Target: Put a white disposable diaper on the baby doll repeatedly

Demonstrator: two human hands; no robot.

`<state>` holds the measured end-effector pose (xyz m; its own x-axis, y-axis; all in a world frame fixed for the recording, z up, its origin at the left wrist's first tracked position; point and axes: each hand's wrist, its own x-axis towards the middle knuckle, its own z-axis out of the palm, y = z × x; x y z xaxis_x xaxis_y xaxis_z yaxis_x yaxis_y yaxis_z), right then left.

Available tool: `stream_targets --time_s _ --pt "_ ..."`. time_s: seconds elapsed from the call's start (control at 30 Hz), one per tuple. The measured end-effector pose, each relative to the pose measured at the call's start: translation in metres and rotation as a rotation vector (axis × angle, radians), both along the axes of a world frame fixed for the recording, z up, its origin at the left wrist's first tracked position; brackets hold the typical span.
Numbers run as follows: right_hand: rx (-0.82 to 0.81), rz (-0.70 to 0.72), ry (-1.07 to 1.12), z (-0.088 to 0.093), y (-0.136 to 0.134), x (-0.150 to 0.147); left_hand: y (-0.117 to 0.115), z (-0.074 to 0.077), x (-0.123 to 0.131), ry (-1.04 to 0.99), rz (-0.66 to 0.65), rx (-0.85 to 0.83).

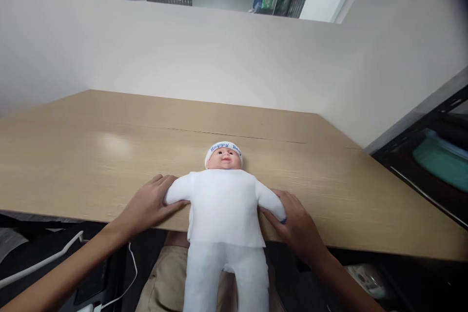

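Observation:
A baby doll (pixel 225 204) in a white top and white trousers lies face up, its head and upper body on the wooden table (pixel 109 156) and its legs reaching past the front edge over my lap. On its head is a white cap (pixel 224 146) with blue lettering that starts "Happy". My left hand (pixel 155 200) is wrapped round the doll's sleeved arm on the left side. Around the sleeved arm on the right side, my right hand (pixel 292 214) is closed, with its thumb under the sleeve.
A white partition wall (pixel 201 58) rises behind the table. At the right stands a dark rack (pixel 402 156) with a teal item (pixel 442 161) in it. Below the table's left edge are a white curved bar (pixel 47 261) and a white cable (pixel 133 263).

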<state>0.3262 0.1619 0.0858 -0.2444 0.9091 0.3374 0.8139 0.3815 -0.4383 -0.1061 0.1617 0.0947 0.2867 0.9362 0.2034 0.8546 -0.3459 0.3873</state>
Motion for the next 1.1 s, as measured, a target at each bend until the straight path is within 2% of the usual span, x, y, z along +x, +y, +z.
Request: stream_targets --time_s 0.13,0.4,0.57,0.67,0.83,1.1 --pt "0.015 0.0 -0.041 0.0 0.036 -0.005 0.036 -0.002 0.0 0.057 0.027 0.043" --pt "0.073 -0.041 -0.112 -0.006 0.134 -0.019 0.136 -0.003 -0.003 0.107 0.067 0.085" --pt "0.103 -0.046 -0.098 -0.009 0.19 -0.022 0.188 -0.004 -0.005 0.109 0.087 0.1" --pt "0.111 -0.037 -0.086 -0.009 0.221 -0.025 0.218 -0.008 -0.007 0.088 0.105 0.17" --pt "0.111 -0.043 -0.078 -0.009 0.271 -0.032 0.269 -0.019 -0.012 0.098 0.212 0.25" --pt "0.166 0.056 -0.034 -0.013 0.341 -0.029 0.331 -0.031 -0.022 0.143 0.186 0.423"
